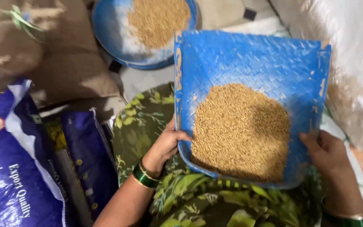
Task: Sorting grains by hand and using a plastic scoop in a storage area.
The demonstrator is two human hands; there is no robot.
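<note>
Head view: both hands (167, 145) (326, 153) clamped on blue woven tray (253, 63); blue sack (9, 168) left.

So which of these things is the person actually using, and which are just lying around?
In use: blue woven tray, grain on it, left hand, right hand.
Lying about: blue round pan of grain, burlap sack, blue printed bags, white sack.

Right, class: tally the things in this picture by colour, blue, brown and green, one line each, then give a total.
Blue: 4, namely the woven tray, the round pan and two printed sacks.
Brown: 2, the jute sacks.
Green: 2, the bangle on the left hand and the one on the right hand.
Total: 8.
</note>
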